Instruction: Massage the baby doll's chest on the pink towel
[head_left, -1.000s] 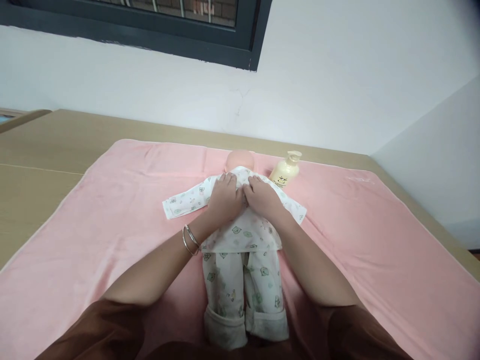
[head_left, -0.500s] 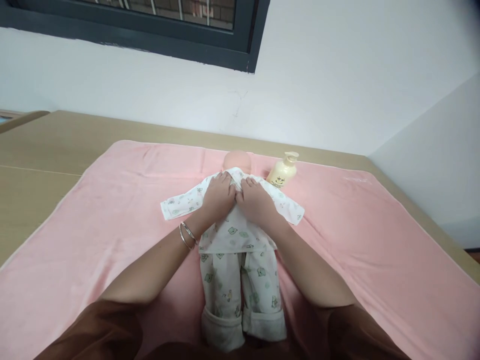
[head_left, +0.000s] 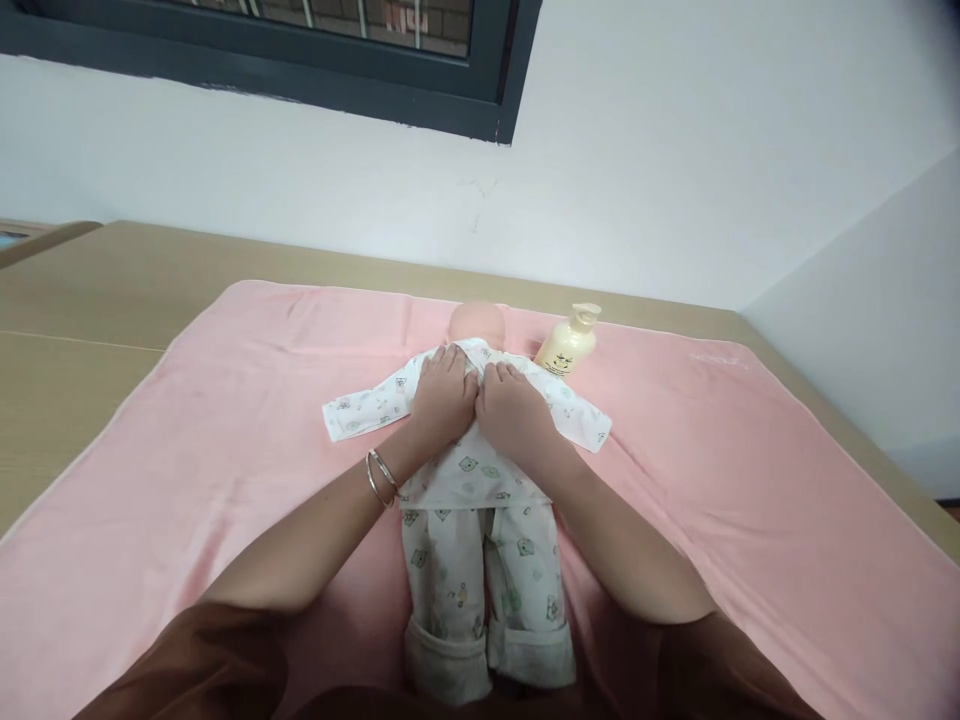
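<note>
A baby doll (head_left: 478,322) lies on its back on a pink blanket, in a white printed long-sleeved shirt (head_left: 480,485) and matching trousers (head_left: 444,570) with rolled cuffs. At the upper chest, my left hand (head_left: 444,398) has its fingers closed on the shirt near the neckline. My right hand (head_left: 514,408) meets it from the other side, gripping the fabric there with fingers bent. Both thumbs come close together at the middle. What the fingertips pinch is hidden beneath the hands. The doll's sleeves spread out to both sides.
A cream pump bottle (head_left: 568,342) stands beside the doll's head on the right. The pink blanket (head_left: 750,480) covers much of a wooden table (head_left: 67,300). Behind the table rise a white wall (head_left: 637,180) and a dark window frame (head_left: 420,110).
Both hands have shifted very slightly, still together at the shirt's neckline. The doll, the clothes and the bottle look the same, apart from a small shift of the view.
</note>
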